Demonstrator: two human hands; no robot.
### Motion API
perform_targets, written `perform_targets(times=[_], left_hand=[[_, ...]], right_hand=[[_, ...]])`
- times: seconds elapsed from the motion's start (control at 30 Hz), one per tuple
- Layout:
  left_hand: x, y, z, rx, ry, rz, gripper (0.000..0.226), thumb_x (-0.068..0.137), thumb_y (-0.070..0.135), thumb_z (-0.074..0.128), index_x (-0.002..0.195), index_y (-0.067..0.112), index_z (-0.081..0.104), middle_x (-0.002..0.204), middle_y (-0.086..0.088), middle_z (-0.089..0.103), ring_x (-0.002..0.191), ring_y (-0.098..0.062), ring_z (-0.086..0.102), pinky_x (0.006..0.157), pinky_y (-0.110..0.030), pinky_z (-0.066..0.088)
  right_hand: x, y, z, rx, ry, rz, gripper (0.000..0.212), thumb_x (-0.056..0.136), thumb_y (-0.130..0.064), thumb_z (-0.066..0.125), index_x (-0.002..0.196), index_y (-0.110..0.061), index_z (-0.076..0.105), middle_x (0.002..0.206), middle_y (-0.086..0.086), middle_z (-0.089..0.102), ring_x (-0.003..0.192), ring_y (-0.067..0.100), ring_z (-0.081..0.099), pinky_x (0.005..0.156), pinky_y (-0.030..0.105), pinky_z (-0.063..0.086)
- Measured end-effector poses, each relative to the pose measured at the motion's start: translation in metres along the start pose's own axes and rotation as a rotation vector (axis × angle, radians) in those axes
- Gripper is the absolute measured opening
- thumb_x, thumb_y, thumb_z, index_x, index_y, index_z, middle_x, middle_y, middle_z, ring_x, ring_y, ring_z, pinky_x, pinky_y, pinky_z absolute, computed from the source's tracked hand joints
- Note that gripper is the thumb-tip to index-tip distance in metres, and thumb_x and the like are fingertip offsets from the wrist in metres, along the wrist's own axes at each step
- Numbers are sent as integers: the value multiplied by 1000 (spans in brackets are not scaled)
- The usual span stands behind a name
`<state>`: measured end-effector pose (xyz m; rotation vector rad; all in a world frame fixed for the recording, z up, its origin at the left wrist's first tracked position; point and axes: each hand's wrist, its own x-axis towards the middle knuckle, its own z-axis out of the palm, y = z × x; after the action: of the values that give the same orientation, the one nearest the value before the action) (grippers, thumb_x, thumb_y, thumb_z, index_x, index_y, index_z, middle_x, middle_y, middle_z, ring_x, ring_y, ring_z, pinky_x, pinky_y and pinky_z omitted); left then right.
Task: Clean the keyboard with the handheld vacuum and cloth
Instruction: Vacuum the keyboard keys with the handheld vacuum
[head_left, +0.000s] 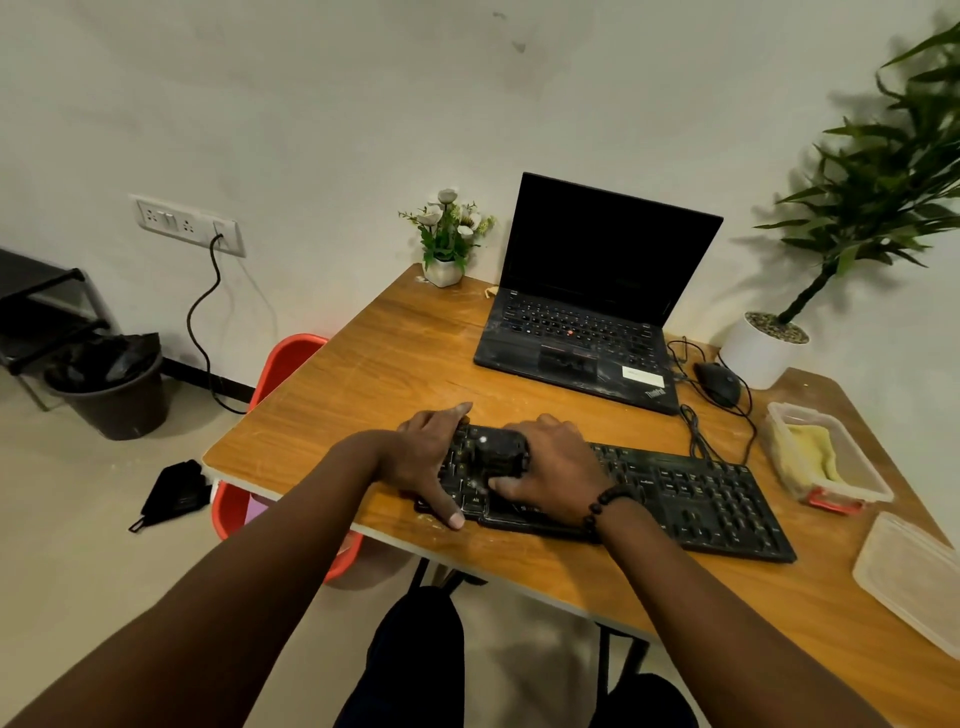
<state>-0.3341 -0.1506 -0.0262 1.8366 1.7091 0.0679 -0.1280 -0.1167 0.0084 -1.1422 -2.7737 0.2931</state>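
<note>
Black plastic on black: the handheld vacuum (500, 451), a small squat unit, sits on the left end of the keyboard (675, 493), w/ the right hand (553, 465) curled round it from the right, thumb tucked under its near side. Nozzle contact w/ the keys is hidden, so prob. touching but can't confirm. Left hand (428, 460) lies just beside it, fingers straight, pressing the keyboard's left edge flat, thumb on the desk (363, 395) by the near-left corner. Key relation: the keyboard's long axis runs from the grip out to the right, tilting toward the desk's near-right edge, so nearly all uncleaned keys lie rightward of the vacuum. Right hand is nearer that stretch. The cloth (810, 452), yellowish, sits in a clear tub (852, 480) by the desk's right edge, just past the keyboard's far end.
</note>
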Motion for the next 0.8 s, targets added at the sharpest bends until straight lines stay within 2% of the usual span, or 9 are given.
perform_targets(times=[0.07,0.2,0.27,0.33,0.43,0.53,0.6,0.73,0.8], left_hand=[[1,0,1,34,15,-19,149,58,59,89,153,33,-22,164,-8,-2,150,-38,2,119,-59,17],[2,-1,1,50,21,-12,150,58,58,89,154,27,-22,163,-5,-1,150,-34,1,120,-57,19],[3,0,0,41,17,0,150,58,56,90,154,25,-21,162,-4,-1,150,-31,-1,120,-56,19],[3,-2,1,33,25,0,150,58,56,90,154,24,-20,162,-2,0,149,-29,-2,121,-56,18],[5,-6,3,18,22,-3,150,56,59,90,154,26,-19,162,-1,-1,149,-29,-4,120,-57,17],[8,-8,2,18,9,-1,153,50,64,90,154,31,-18,161,0,1,150,-30,-4,119,-59,19],[7,-5,0,37,1,-14,152,53,62,90,154,28,-19,161,-1,0,149,-31,-3,119,-58,19],[6,1,-4,82,-22,-22,144,58,61,88,155,25,-13,159,1,4,148,-31,1,119,-57,22],[6,2,-5,95,-28,-19,141,58,61,88,154,26,-9,157,2,6,148,-30,2,119,-56,23]], right_hand=[[6,1,-4,-134,91,10,37,80,-47,67,109,-28,57,101,-10,61,99,13,47,86,29,41],[9,4,-5,230,-3,84,34,75,-40,75,103,-27,62,94,-11,64,89,10,58,76,30,52],[8,0,2,141,-37,54,35,76,-42,73,105,-28,60,93,-14,61,94,11,54,78,32,50],[14,2,-1,-5,72,96,35,77,-44,71,106,-28,59,93,-13,58,97,12,49,75,28,42],[22,6,-5,200,86,129,36,74,-40,75,103,-23,63,94,-9,65,89,10,58,68,27,49],[18,-1,4,153,-20,67,40,74,-45,73,107,-26,62,86,-12,59,94,13,55,77,33,51],[22,-1,1,1,50,95,40,76,-47,71,109,-27,59,82,-15,48,99,14,48,80,31,46],[30,-2,1,137,55,91,41,74,-46,73,107,-26,61,93,-10,60,95,13,49,78,31,48],[28,-9,7,77,19,55,36,76,-46,71,104,-26,60,91,-10,59,95,13,46,81,31,45]])
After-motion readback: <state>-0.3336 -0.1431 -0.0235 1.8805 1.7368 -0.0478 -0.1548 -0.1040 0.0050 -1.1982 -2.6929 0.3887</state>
